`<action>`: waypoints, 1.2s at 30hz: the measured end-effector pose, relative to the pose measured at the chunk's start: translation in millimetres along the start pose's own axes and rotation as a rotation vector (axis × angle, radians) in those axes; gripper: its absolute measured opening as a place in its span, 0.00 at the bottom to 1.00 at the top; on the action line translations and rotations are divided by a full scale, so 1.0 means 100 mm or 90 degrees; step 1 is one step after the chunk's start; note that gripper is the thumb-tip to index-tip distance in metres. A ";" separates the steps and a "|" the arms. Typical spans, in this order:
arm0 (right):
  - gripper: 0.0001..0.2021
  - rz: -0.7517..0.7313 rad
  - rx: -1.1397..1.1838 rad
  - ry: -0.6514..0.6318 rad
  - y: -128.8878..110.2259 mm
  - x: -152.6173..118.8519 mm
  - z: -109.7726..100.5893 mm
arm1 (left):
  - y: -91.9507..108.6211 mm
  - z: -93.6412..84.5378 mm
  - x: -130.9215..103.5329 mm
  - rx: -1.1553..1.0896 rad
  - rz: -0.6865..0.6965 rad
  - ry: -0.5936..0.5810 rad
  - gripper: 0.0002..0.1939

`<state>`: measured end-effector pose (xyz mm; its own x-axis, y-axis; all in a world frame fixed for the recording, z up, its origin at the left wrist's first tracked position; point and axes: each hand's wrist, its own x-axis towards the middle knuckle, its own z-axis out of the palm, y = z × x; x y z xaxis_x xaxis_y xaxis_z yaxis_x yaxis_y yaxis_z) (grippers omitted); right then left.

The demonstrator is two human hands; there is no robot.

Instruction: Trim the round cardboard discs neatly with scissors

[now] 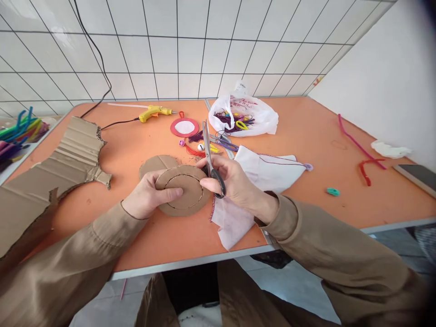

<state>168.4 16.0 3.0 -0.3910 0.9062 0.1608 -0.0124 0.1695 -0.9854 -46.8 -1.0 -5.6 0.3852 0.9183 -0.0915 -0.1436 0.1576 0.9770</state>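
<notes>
Between my hands is a round cardboard disc [187,209] with a circular line cut or scored inside its rim. My left hand [150,193] grips its left side, the thumb lying flat on top. In my right hand [235,179] are dark-handled scissors [206,145], blades pointing up and away; the fingertips of that hand are at the disc's right edge. A second cardboard circle [158,161] lies behind the disc, partly covered. Under and beside my right hand spreads white fabric [269,170] with a dark stitched edge.
A yellow glue gun [155,113] with a cord and a red ring with a white centre [184,127] lie at the back. Nearby are a white plastic bag [269,120] of trinkets and purple scissors [228,145]. Torn cardboard [64,159] fills the left; a phone [417,177] lies right.
</notes>
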 end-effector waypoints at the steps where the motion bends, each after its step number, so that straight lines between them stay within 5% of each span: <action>1: 0.13 0.001 0.002 0.000 0.00 0.00 0.00 | 0.00 0.01 0.00 -0.006 0.004 -0.013 0.17; 15: 0.14 0.051 0.081 -0.011 -0.03 -0.02 -0.01 | -0.03 0.01 0.02 -0.124 -0.013 -0.110 0.18; 25: 0.14 0.024 0.078 -0.044 -0.04 -0.04 0.03 | -0.04 -0.04 0.06 -0.109 -0.046 -0.100 0.20; 29: 0.13 -0.023 0.007 0.011 -0.03 -0.03 -0.02 | -0.03 -0.02 0.07 -0.115 0.007 -0.042 0.19; 36: 0.13 -0.118 -0.163 0.024 -0.12 -0.07 -0.13 | 0.06 -0.12 0.03 -0.155 0.107 0.203 0.15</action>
<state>182.9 12.6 14.8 -0.3690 0.8640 0.3424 0.1539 0.4201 -0.8943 -57.5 7.1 -2.2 0.0425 0.9987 -0.0274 -0.4058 0.0423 0.9130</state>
